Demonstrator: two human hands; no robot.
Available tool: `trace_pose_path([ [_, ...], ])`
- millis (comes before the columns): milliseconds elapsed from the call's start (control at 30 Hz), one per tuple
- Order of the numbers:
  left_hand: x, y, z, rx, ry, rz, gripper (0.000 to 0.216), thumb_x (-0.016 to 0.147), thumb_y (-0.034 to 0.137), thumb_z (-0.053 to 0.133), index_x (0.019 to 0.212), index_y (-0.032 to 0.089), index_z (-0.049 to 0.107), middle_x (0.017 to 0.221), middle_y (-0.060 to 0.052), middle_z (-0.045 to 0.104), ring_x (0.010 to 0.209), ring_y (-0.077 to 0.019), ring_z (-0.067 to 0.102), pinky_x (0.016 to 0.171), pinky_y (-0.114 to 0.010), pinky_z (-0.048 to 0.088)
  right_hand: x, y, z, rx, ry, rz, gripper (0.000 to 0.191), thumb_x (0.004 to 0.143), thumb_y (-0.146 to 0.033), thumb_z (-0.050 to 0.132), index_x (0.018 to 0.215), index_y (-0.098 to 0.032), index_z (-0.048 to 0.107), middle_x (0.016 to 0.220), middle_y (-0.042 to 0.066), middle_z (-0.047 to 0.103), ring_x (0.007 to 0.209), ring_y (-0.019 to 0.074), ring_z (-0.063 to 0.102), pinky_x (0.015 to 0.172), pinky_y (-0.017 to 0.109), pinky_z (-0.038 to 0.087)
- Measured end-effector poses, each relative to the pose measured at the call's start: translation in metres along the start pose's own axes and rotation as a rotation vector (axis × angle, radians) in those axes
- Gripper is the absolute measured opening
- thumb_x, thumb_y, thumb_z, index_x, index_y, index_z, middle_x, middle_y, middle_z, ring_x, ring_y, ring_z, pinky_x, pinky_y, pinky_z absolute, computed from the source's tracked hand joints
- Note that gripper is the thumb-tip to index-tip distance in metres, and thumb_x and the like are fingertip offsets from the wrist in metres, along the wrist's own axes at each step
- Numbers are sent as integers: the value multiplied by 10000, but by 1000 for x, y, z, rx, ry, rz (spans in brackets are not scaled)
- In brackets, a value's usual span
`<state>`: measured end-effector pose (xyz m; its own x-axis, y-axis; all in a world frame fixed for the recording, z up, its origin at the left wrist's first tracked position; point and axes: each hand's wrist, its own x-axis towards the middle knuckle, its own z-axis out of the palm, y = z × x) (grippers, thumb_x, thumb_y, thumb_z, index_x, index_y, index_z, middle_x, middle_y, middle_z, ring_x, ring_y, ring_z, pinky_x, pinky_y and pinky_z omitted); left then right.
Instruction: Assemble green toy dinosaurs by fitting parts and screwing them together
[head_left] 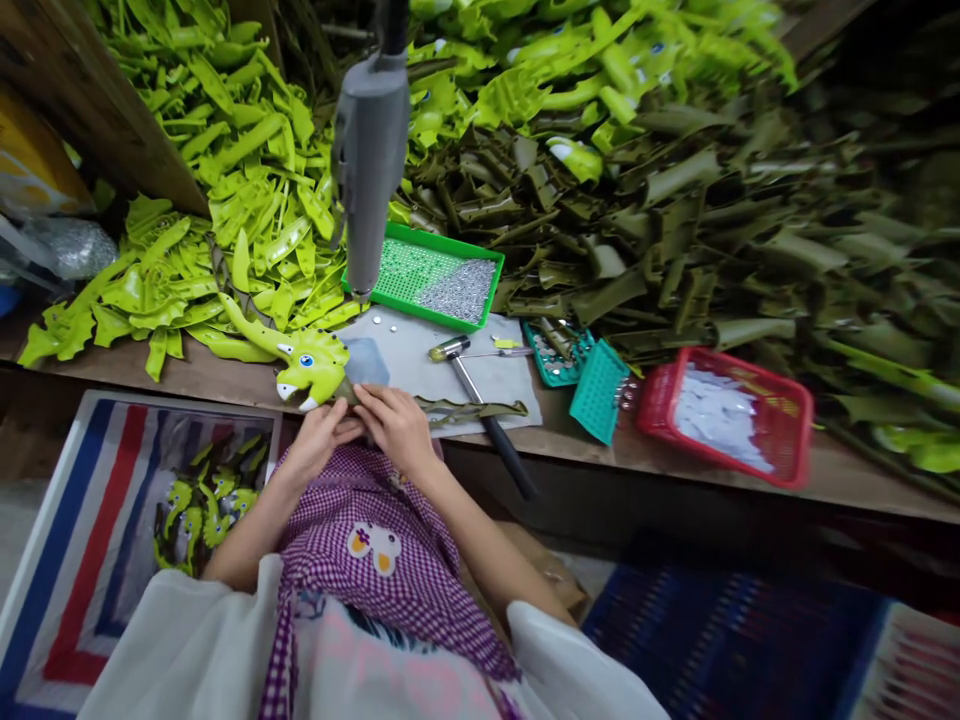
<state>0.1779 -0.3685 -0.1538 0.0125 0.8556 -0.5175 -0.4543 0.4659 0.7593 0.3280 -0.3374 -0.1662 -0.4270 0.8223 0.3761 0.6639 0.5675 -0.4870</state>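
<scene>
Both of my hands are closed around a toy dinosaur at the front edge of the bench. The toy's lime-green dinosaur head (pixel 315 362), with a blue eye and a long crest, points up and left. My left hand (pixel 324 438) pinches it just below the jaw. Fingers of my right hand (pixel 394 422) press on its dark olive part, close beside the left fingers. The contact points are partly hidden by the fingers. To the right, a thin olive piece (pixel 480 408) lies across the handle of a hammer (pixel 474 382). A grey electric screwdriver (pixel 371 165) hangs just above.
A green tray (pixel 491 290) holds small screws. Turquoise baskets (pixel 600 390) and a red basket (pixel 799 420) with white pieces stand to the right. Heaps of lime-green parts (pixel 255 150) and olive parts (pixel 660 220) line the back. A striped bag (pixel 97 540) with toys is lower left.
</scene>
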Motion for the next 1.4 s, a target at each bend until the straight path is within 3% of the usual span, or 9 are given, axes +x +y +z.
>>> trace_pose_path([
  [67,-15,11,-24,370,46,115,337,707,424,753,910,157,723,860,-99,730,787,-223,692,803,-381,553,1,3,2,26,1,-23,331,927,-279,499,1231,-218,614,1174,85,687,1050,186,644,924,342,521],
  [167,-24,28,-53,800,308,626,357,742,336,730,1076,213,701,1163,-102,676,1094,-256,621,1020,-421,448,-1,7,7,57,23,-66,317,922,-263,508,1213,-218,625,1171,89,688,1063,192,642,921,345,524],
  [267,-11,37,-68,1034,325,870,406,789,294,669,1187,221,646,1315,-93,593,1260,-262,511,1106,-461,357,-4,9,9,86,13,-56,323,920,-255,511,1225,-229,615,1183,88,683,1081,201,639,940,378,523],
  [733,14,30,-92,1138,259,928,290,802,279,660,1085,231,698,1196,-124,666,1065,-276,643,938,-454,454,4,5,-7,311,4,49,283,904,-311,545,1142,-216,666,1162,82,695,1076,190,653,954,373,538],
  [967,4,35,-82,1243,242,932,357,824,283,633,1177,230,646,1271,-116,623,1147,-276,587,991,-462,440,75,-26,-69,504,576,308,273,945,-341,446,1059,-243,675,1078,36,702,1099,184,627,1006,455,489],
  [1067,-14,42,-87,1234,257,943,421,803,271,656,1222,256,619,1354,-108,557,1188,-266,563,1019,-432,430,66,-24,-67,491,437,225,226,918,-314,504,1027,-231,684,1034,49,713,1021,190,654,945,417,523],
  [1200,-8,80,-97,1168,470,1054,343,824,261,630,1167,252,640,1228,-94,628,1137,-238,586,1031,-405,418,33,-18,-35,442,246,233,195,907,-273,521,981,-223,695,951,63,730,909,191,686,841,370,563],
  [1300,39,132,-92,1241,594,1093,280,861,285,588,1106,161,641,1114,-123,669,1120,-241,567,1043,-436,385,32,-26,-15,461,190,145,204,911,-258,512,1000,-226,693,982,63,732,937,189,685,861,366,558],
  [1400,99,178,-80,1385,670,912,471,799,349,686,1181,97,576,1111,-159,666,1232,-305,472,1115,-561,208,41,-35,-9,463,167,31,198,903,-252,525,976,-208,703,979,72,738,930,199,691,850,371,563],
])
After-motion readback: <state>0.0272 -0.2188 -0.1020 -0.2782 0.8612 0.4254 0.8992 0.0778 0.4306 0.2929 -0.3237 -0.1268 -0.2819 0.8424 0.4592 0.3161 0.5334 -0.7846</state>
